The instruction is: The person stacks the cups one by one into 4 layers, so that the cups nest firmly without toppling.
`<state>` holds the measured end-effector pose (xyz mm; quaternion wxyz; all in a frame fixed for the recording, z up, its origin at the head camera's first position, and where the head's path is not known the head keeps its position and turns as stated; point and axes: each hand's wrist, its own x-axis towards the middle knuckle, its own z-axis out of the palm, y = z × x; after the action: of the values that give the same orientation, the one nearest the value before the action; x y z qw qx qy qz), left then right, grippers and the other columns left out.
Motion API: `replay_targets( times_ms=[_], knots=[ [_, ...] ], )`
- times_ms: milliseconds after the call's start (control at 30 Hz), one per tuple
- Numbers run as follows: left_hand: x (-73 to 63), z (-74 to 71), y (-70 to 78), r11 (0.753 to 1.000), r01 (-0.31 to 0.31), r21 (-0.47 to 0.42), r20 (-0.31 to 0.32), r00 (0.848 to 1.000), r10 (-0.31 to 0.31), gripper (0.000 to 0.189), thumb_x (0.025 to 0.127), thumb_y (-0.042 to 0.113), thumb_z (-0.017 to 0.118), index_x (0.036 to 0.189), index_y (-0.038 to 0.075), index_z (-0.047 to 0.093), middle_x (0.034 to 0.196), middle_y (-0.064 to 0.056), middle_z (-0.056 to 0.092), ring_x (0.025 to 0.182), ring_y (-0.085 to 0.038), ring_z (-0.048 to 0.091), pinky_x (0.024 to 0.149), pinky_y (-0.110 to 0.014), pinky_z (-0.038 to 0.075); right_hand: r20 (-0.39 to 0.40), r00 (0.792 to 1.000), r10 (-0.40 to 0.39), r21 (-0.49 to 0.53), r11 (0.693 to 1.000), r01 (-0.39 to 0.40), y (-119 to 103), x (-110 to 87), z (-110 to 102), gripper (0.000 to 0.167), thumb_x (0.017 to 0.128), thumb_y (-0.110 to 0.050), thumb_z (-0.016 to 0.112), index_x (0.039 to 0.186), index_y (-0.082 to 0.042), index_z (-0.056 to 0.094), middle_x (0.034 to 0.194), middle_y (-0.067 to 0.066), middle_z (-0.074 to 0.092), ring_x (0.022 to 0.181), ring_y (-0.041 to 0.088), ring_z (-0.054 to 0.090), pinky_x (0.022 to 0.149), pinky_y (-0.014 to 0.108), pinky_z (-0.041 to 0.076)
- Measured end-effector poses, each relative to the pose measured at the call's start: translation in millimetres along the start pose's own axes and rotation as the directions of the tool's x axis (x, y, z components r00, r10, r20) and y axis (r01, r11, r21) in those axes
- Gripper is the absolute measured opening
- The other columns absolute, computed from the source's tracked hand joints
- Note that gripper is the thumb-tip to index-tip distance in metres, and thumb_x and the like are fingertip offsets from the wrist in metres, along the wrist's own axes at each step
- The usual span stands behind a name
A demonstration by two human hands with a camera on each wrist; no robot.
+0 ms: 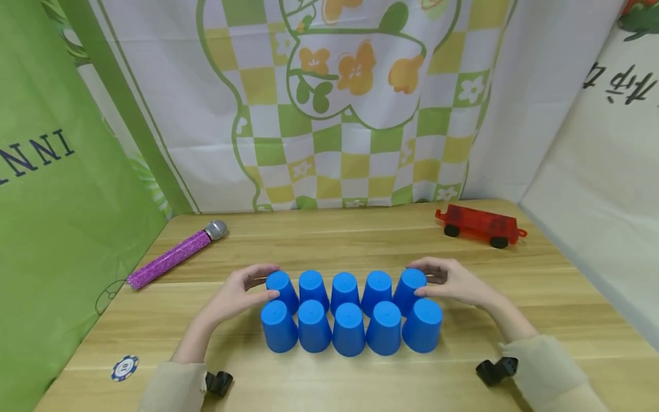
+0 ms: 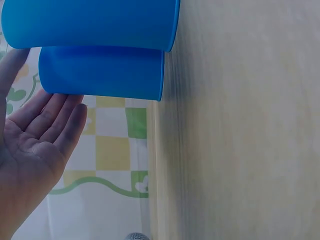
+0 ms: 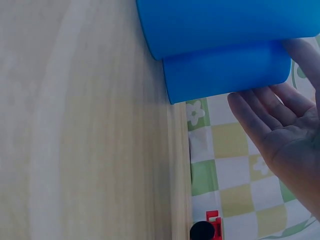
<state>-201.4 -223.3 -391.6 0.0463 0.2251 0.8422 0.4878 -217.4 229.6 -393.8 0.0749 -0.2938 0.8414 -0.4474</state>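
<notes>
Watching from the side; clock is from the person's seat, centre on the cups, 12 toward the curtain

Ten blue cups stand mouth-down on the wooden table, two rows of five, one row behind the other, tight side by side

Left hand sits between 9 and 10, thumb on the near side and fingers on the far side of the left end cup in the back row, so it holds that one, grip about a cup wide

Right hand sits between 2 and 3, mirrored: thumb near side, fingers far side, holding the right end cup of the back row, same grip width

Wrist views show fingertips up against those cups, fingers fairly straight; how hard they squeeze, can't tell

Front row is hand-free, at 6 from the back one

Pink glitter microphone at about 10, silver head pointing toward 1

Red toy wagon with black wheels at about 2, near the back edge

Poker chip, blue and white, lies flat between 8 and 9

Pale sleeves on both arms, black mount at each wrist

Green cloth hangs at 9
</notes>
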Motion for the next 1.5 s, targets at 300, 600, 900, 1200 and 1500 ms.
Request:
replay_targets(
  times_ms=[300, 600, 900, 1200, 1500],
  knots=[
    [3.7, -0.2, -4.4, 1.0, 0.012, -0.024, -0.011, 1.0, -0.012, 0.049, 0.086, 0.021, 0.069, 0.128, 0.001, 0.052, 0.126, -0.018, 0.058, 0.117, -0.036, 0.056, 0.1, -0.05, 0.045, -0.012, 1.0, 0.019, 0.011, 1.0, -0.019, -3.0, 1.5, -0.1, 0.043, 0.085, -0.015, 0.07, 0.122, 0.0, 0.055, 0.119, 0.019, 0.061, 0.109, 0.031, 0.06, 0.09, 0.037, 0.054],
    [5.0, 2.3, -0.5, 0.997, 0.059, -0.046, -0.022, 0.998, -0.06, 0.049, 0.084, 0.02, 0.072, 0.125, 0.0, 0.054, 0.123, -0.019, 0.059, 0.115, -0.035, 0.058, 0.098, -0.047, 0.047, -0.12, 0.992, 0.03, -0.041, 0.999, -0.035, -6.5, 1.1, -4.7, 0.042, 0.084, -0.015, 0.071, 0.119, 0.003, 0.057, 0.109, 0.016, 0.066, 0.098, 0.001, 0.06, 0.085, 0.036, 0.056],
    [4.4, 2.7, -2.0, 0.997, 0.07, -0.032, -0.043, 0.997, -0.071, 0.046, 0.083, 0.023, 0.073, 0.121, 0.003, 0.057, 0.12, -0.017, 0.061, 0.111, -0.034, 0.06, 0.094, -0.04, 0.052, -0.192, 0.977, 0.093, -0.095, 0.989, -0.112, -5.8, 6.6, -13.2, 0.044, 0.086, -0.019, 0.069, 0.122, 0.003, 0.056, 0.114, 0.019, 0.064, 0.106, 0.029, 0.061, 0.087, 0.041, 0.055],
    [3.0, -1.9, -2.3, 0.997, 0.081, -0.004, -0.075, 0.994, -0.081, 0.047, 0.083, 0.026, 0.073, 0.121, 0.003, 0.057, 0.12, -0.017, 0.061, 0.11, -0.032, 0.06, 0.094, -0.041, 0.052, -0.187, 0.976, 0.112, -0.144, 0.98, -0.14, -4.4, 27.5, -18.4, 0.048, 0.086, -0.023, 0.069, 0.123, 0.005, 0.054, 0.115, 0.021, 0.063, 0.109, 0.035, 0.059, 0.088, 0.044, 0.054],
    [5.3, -12.4, -5.8, 0.993, 0.112, 0.047, -0.148, 0.984, -0.104, 0.049, 0.084, 0.033, 0.071, 0.122, 0.007, 0.056, 0.122, -0.015, 0.061, 0.113, -0.034, 0.059, 0.092, -0.043, 0.053, -0.123, 0.989, 0.077, -0.19, 0.977, -0.1, -2.0, 55.0, -15.9, 0.048, 0.085, -0.022, 0.07, 0.122, 0.005, 0.055, 0.113, 0.02, 0.063, 0.106, 0.033, 0.059, 0.086, 0.043, 0.056]
  ],
)
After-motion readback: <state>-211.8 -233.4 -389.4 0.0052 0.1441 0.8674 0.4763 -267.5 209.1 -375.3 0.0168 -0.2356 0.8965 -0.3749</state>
